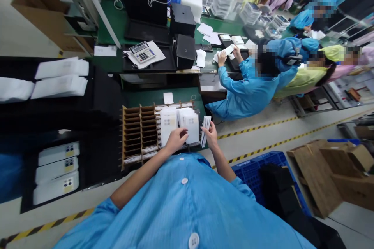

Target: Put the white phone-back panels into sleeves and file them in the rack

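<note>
My right hand [210, 135] grips a thin bundle of white flat packets [205, 128], held on edge just right of a partitioned brown cardboard tray [131, 106]. Over the tray, my left hand [176, 140] has its fingers curled together beside two stacks of white flat packets, the left stack [168, 122] and the right stack [191, 126]. Small grey marks are printed on their top faces. Whether anything is pinched in those left fingers I cannot make out. Several narrow slots at the tray's left show no packets; others hold white pieces.
A green bench [140, 97] lies under the tray. To the left, black surfaces carry white stacks [60, 81] and white panels with dark dots [58, 167]. A co-worker in blue [248, 85] sits at right, holding a white piece. A calculator [142, 52] lies ahead; a blue pallet [263, 163] is right.
</note>
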Motion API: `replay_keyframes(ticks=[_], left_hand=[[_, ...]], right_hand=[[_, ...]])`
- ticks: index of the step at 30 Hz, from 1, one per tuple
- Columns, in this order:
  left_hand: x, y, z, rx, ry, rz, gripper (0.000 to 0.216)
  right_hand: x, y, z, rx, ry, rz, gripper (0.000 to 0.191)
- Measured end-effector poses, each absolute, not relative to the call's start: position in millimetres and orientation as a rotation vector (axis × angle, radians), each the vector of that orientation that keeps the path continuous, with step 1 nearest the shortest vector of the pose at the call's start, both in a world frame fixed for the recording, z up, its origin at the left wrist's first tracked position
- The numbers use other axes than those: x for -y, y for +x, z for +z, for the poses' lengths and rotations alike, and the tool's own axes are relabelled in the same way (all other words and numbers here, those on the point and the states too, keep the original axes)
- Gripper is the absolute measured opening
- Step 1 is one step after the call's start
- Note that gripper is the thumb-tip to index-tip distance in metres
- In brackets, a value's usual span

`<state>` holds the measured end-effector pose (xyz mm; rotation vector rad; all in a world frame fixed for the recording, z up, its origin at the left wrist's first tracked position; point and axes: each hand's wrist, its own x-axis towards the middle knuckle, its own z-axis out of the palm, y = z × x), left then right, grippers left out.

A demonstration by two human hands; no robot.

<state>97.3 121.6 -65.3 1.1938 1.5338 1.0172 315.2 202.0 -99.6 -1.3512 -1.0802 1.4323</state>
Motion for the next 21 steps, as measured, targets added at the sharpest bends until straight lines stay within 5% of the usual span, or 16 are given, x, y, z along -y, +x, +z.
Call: replay_keyframes(ticks=[4, 9, 16, 21], left_hand=[[-124, 112, -51, -1.396, 1.076, 1.053, 0.04], [-125, 137, -54, -1.224, 0.911, 0.972, 0.104], [-107, 132, -62, -1.027, 0.835, 0.947, 0.118], [-92, 120, -39, -0.922, 0.939, 0.95, 0.124]], right_hand=[[-199, 326, -71, 1.002, -1.279, 1.483, 0.071], [-188, 313, -52, 1.143, -1.099, 1.646, 0.071], [-169, 282, -48, 1.195, -1.1, 1.591, 0.075], [-147, 269, -23, 1.211, -1.058, 1.643, 0.095]])
